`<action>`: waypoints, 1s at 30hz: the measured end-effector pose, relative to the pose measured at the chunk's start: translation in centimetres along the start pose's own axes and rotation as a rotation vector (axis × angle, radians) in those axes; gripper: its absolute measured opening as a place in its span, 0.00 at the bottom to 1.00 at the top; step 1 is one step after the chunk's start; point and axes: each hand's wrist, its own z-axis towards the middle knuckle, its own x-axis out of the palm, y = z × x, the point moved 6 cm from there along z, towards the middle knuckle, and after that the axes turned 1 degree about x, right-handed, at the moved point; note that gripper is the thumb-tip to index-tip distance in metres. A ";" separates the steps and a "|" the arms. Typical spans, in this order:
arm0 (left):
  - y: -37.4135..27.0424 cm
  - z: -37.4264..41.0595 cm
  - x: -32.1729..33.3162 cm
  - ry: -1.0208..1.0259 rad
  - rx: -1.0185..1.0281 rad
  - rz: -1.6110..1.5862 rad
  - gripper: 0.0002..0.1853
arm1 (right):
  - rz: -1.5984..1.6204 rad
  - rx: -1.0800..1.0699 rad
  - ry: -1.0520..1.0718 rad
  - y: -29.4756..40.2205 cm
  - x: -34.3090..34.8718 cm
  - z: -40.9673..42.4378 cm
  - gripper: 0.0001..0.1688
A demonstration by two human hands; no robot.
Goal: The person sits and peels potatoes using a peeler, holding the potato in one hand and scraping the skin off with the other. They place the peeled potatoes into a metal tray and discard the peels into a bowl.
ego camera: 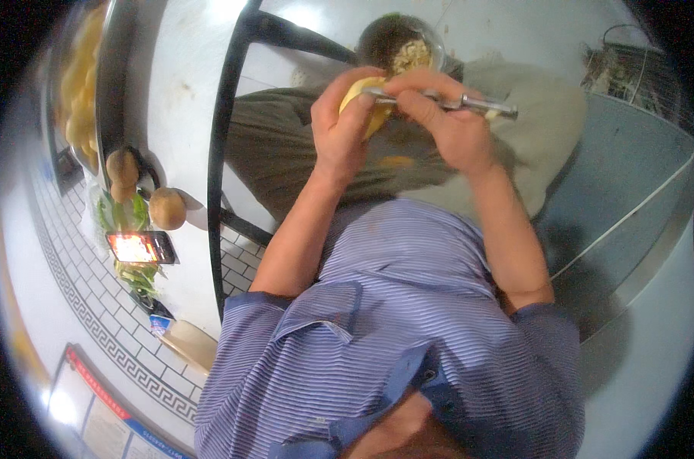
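Observation:
My left hand (pixel 342 123) is closed around a yellow, peeled-looking potato (pixel 359 92) at the upper middle of the view. My right hand (pixel 453 117) grips a metal peeler (pixel 487 105), whose front end lies across the potato at my left thumb. The two hands are close together above my lap. Just beyond them is a round container (pixel 384 35) with pale peelings or pieces (pixel 413 54) in it. An orange-yellow scrap (pixel 397 161) lies on my trousers.
To the left, a white counter (pixel 180 109) carries round brown vegetables (pixel 167 209), green leafy vegetables (pixel 134 278) and a lit phone (pixel 141 247). A black metal frame (pixel 216 172) stands beside me. At right is a blue-grey bin or panel (pixel 605 166).

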 end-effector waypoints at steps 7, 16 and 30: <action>1.2 0.8 -0.7 0.167 -0.096 -0.074 0.24 | 0.295 0.119 0.013 -1.4 0.7 -0.9 0.13; 2.4 0.7 -1.3 -0.022 -0.289 -0.385 0.33 | 0.728 0.299 0.014 -2.6 0.0 -0.3 0.14; 0.9 1.0 -2.0 -0.086 -0.204 -0.180 0.32 | -0.017 0.023 -0.080 -0.6 1.1 0.7 0.09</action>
